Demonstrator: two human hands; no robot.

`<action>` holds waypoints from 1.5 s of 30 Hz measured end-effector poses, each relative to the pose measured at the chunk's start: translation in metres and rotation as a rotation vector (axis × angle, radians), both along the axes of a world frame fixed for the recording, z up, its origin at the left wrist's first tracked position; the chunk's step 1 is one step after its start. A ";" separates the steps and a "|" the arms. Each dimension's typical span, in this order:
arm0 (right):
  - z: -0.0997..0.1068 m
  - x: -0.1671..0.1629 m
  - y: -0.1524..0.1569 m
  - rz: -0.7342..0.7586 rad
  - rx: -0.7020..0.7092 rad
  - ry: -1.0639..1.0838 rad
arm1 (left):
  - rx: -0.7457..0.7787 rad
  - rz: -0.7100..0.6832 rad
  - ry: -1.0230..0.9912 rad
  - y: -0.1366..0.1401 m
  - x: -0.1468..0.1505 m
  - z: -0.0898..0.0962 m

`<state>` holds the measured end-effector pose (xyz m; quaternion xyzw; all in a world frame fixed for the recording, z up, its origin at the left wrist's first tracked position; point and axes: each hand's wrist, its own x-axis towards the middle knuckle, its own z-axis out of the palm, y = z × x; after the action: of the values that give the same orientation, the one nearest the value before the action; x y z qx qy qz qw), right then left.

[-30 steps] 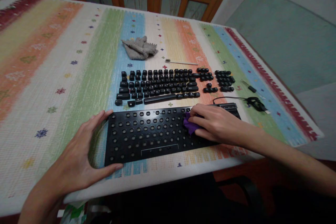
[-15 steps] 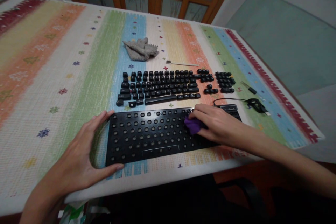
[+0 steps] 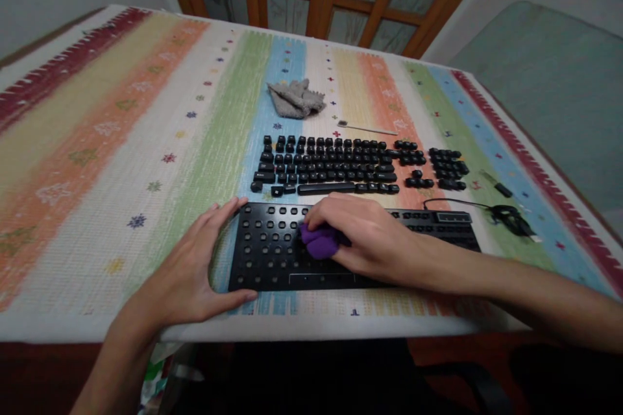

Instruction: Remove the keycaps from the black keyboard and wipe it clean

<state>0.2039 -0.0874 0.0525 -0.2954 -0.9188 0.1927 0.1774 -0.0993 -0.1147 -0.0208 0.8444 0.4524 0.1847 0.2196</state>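
Observation:
A black keyboard [image 3: 280, 266] with its keycaps taken off lies near the table's front edge, rows of bare key posts showing. My left hand [image 3: 187, 282] spans its left end, fingertips at the far corner and thumb at the near corner, holding it between them. Bunched in the closed fingers of my right hand [image 3: 372, 237] is a purple cloth [image 3: 321, 243], pressed on the key posts left of the keyboard's middle. My right hand and forearm hide part of the keyboard. Just beyond it, the loose black keycaps [image 3: 328, 159] are laid out in keyboard order.
Behind the keycaps are a crumpled grey cloth [image 3: 294, 100] and a thin brush [image 3: 367, 128]. To the right lie a coiled black cable [image 3: 511, 219] and a small tool with a black handle [image 3: 503, 190]. A striped tablecloth [image 3: 160, 110] covers the table.
My right hand has slid the purple cloth leftward over the keyboard. My left hand stays at the keyboard's left end. The whole view has shifted, with the table now further right in it.

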 end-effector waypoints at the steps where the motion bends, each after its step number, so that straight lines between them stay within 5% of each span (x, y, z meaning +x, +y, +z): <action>1: -0.003 -0.009 0.003 0.030 0.015 -0.003 | -0.007 0.000 -0.002 0.000 0.000 0.000; 12: -0.032 -0.067 0.015 0.179 0.305 -0.140 | -0.001 -0.039 -0.020 -0.001 0.005 0.006; 20: -0.020 -0.064 0.013 0.151 0.048 -0.266 | 0.022 -0.048 -0.026 -0.001 0.006 0.005; 31: -0.029 -0.057 0.004 -0.096 -0.222 -0.020 | 0.051 -0.068 -0.030 0.000 0.006 0.005; 45: -0.017 -0.049 0.001 -0.064 -0.105 -0.135 | 0.032 -0.067 -0.038 0.000 0.007 0.007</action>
<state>0.1546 -0.0865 0.0353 -0.3459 -0.9074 0.2145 0.1052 -0.0923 -0.1150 -0.0137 0.8587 0.4166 0.2008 0.2207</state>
